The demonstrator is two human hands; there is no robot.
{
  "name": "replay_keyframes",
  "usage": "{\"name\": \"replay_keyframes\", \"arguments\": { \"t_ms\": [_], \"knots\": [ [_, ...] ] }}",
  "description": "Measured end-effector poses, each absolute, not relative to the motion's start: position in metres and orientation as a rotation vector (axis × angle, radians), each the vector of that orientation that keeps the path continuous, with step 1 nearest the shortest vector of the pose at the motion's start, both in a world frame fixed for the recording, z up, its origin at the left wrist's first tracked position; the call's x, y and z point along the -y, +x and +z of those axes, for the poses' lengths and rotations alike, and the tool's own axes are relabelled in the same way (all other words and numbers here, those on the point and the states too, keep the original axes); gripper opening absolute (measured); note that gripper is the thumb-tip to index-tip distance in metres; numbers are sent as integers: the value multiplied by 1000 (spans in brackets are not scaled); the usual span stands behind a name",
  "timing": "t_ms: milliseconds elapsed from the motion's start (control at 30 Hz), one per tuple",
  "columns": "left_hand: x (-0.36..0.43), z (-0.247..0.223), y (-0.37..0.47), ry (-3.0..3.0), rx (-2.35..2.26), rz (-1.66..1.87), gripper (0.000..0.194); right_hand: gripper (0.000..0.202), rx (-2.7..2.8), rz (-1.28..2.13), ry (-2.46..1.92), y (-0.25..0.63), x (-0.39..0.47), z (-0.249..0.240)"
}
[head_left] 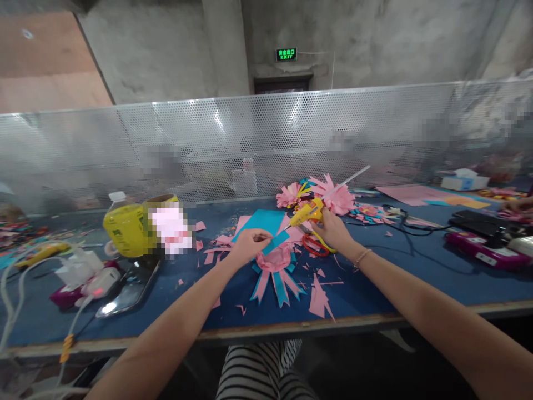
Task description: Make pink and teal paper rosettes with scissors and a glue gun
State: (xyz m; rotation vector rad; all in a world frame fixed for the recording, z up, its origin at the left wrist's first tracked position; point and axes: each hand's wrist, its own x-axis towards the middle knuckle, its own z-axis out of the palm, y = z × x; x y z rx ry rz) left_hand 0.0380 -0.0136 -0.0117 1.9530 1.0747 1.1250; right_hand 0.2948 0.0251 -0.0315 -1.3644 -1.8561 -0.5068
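Observation:
A small blue paper strip (277, 241) is pinched in my left hand (250, 244). My right hand (332, 229) grips a yellow hot glue gun (307, 211), its nozzle pointing down-left at the strip, with a clear glue stick (353, 176) out of its back. Whether the nozzle touches the strip I cannot tell. Just below lies a pink and blue paper rosette (275, 261) with notched ribbon tails (280, 286). Red-handled scissors (314, 245) lie partly hidden under the right hand. A larger blue paper sheet (262, 220) rests on pink paper behind the strip.
Pink paper scraps (320, 300) litter the table (358, 294). Finished-looking pink paper flowers (339, 200) stand behind the glue gun. At left are a yellow-labelled bottle (129, 228), a phone (132, 283) and a power strip (66, 294); at right, cables and a purple box (478, 251). A perforated metal screen (187, 144) runs behind.

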Motion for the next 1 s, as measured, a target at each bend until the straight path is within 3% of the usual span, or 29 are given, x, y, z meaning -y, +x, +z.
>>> {"name": "replay_keyframes", "arguments": {
  "t_ms": [1000],
  "knots": [
    [10, -11, 36, 1886, -1101, 1159, 16, 27, 1889, -419, -1374, 296, -23, -28]
  ]
}}
